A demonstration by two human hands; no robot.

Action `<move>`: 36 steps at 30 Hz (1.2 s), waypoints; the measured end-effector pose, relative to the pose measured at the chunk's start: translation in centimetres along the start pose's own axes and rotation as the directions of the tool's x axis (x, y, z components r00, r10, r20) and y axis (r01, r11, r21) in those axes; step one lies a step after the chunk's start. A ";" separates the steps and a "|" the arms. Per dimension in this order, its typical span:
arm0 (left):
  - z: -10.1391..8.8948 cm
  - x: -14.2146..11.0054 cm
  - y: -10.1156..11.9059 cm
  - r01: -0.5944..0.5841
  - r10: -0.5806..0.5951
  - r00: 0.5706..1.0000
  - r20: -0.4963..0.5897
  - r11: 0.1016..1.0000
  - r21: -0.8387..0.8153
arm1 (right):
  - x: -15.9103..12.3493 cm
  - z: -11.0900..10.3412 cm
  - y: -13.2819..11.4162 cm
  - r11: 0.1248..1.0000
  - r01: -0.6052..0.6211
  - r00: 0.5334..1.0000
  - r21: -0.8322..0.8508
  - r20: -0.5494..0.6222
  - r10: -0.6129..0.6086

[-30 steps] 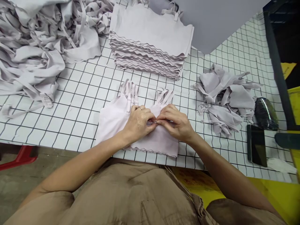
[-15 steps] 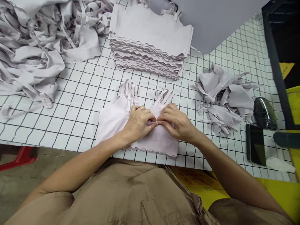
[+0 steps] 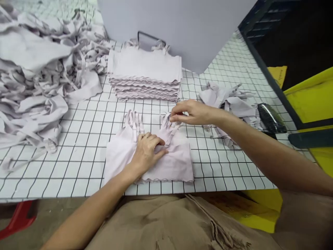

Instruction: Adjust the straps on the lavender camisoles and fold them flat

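A pale lilac camisole (image 3: 177, 163) lies flat near the table's front edge, its scalloped hem toward me. My left hand (image 3: 148, 152) rests on the middle of it, thumb spread from the fingers and a ring on one finger. Beyond it, my right hand (image 3: 191, 111) is at the top of the right-hand straps (image 3: 168, 130), thumb and fingertips pinched on a strap. The left-hand straps (image 3: 134, 123) lie looped above the other shoulder, untouched by either hand.
A neat stack of similar camisoles (image 3: 145, 69) stands behind. A large loose heap of them (image 3: 39, 80) covers the left, and a smaller crumpled pile (image 3: 239, 104) lies right, beside a black ribbed object (image 3: 272, 118). A grey panel (image 3: 182, 31) rises at the back; a red stool (image 3: 19, 218) stands lower left.
Both hands were pinching at the camisole's middle. My right hand has left there and moved up to the right-hand straps; my left hand has loosened and lies on the fabric. The view has tilted up.
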State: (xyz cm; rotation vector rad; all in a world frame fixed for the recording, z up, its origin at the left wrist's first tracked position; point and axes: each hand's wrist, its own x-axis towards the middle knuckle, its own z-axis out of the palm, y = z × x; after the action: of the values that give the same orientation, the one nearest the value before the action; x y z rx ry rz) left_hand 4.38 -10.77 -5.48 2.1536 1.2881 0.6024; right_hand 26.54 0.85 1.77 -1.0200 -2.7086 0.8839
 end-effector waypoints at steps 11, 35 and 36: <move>0.0 0.2 -0.1 -0.047 0.044 0.992 -0.114 0.999 -0.023 | 0.1 2.2 2.5 0.994 -0.067 0.968 0.081 -0.235 0.085; -5.9 3.9 7.9 0.050 -0.023 0.998 0.064 0.882 -0.468 | -20.2 -5.4 0.9 0.712 -0.158 0.434 0.684 -0.600 0.672; -5.5 4.3 8.6 0.052 -0.001 0.995 0.104 0.868 -0.493 | -19.7 -5.9 0.2 0.679 -0.100 0.455 0.727 -0.573 0.682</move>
State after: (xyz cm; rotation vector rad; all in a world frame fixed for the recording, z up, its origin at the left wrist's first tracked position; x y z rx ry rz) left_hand 8.32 -8.97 4.71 1.7116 0.9736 0.7140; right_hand 43.55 -8.66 8.32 -1.4639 -1.2290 0.9045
